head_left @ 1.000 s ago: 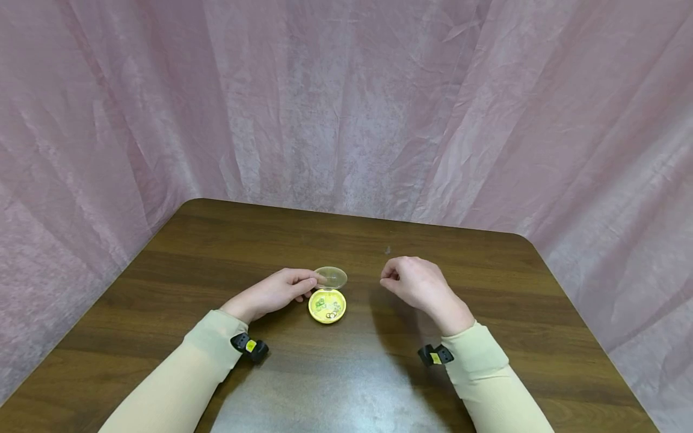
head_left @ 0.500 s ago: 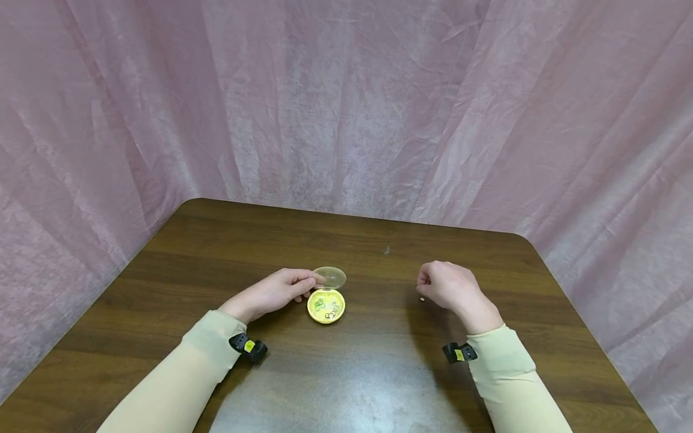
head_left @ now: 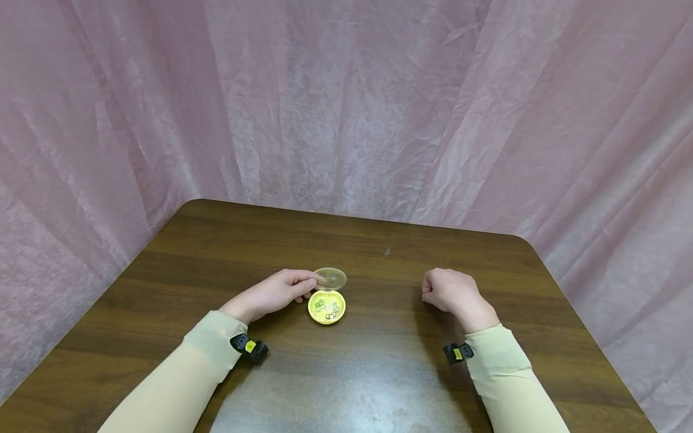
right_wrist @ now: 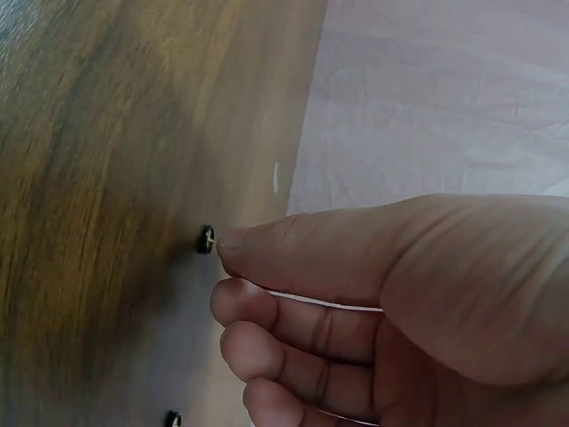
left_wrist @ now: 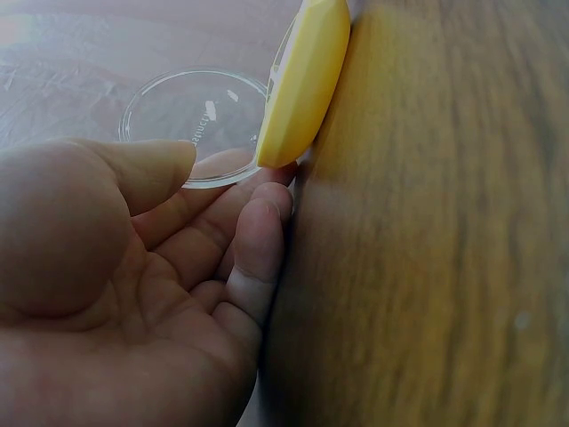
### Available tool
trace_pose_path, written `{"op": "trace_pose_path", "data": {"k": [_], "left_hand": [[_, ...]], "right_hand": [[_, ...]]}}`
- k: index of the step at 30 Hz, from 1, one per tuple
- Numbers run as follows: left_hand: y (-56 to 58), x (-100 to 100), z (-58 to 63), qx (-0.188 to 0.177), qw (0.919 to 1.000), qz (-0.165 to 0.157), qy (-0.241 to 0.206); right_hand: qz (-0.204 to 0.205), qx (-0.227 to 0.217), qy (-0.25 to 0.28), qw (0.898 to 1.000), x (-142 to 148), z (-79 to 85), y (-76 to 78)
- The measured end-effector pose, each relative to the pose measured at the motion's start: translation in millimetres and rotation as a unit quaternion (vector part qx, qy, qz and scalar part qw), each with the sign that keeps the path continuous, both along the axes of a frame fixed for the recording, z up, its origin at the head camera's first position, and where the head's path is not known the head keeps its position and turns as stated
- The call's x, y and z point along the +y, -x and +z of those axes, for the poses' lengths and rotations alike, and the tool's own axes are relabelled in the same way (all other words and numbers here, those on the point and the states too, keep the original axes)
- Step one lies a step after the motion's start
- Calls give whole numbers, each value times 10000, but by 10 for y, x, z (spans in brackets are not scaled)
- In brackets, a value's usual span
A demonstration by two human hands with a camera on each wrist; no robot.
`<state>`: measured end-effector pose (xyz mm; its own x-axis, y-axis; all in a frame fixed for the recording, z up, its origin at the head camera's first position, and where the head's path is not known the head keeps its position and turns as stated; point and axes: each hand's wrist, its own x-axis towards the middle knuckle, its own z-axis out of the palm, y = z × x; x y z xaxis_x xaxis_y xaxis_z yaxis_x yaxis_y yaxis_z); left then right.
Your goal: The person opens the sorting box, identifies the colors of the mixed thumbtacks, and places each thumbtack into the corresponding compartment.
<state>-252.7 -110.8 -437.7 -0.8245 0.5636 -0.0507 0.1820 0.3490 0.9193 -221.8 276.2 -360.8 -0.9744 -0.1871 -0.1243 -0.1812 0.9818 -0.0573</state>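
A small round yellow case point(head_left: 326, 320) lies on the table with its clear round lid point(left_wrist: 200, 89) raised at the back. My left hand point(head_left: 278, 293) pinches the lid's edge between thumb and fingers. Over to the right, my right hand point(head_left: 450, 290) is low over the table, thumb and fingers bent. At its thumb tip in the right wrist view is a stud earring point(right_wrist: 205, 240), a black disc with a thin gold-coloured post, which the fingertips seem to pinch; the index finger is partly hidden. From the head view the hand covers this earring.
Another similar black stud point(right_wrist: 173, 418) shows at the bottom of the right wrist view. Green shapes and small ring-like marks show inside the case. The brown wooden table point(head_left: 346, 361) ends at a pink curtain point(head_left: 335, 108) behind it.
My right hand has moved right, then slightly down, covering a small gold-coloured spot visible beside it half a second ago. My left hand and the case stay in place.
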Motion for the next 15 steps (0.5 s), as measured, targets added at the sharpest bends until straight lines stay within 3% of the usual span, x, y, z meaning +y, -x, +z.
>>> {"op": "trace_pose_path", "data": {"k": [15], "left_hand": [[-17,9,34,-52,10000,-29,-30]], "right_hand": [[54,69,-112,9999,-23,-28,7]]}}
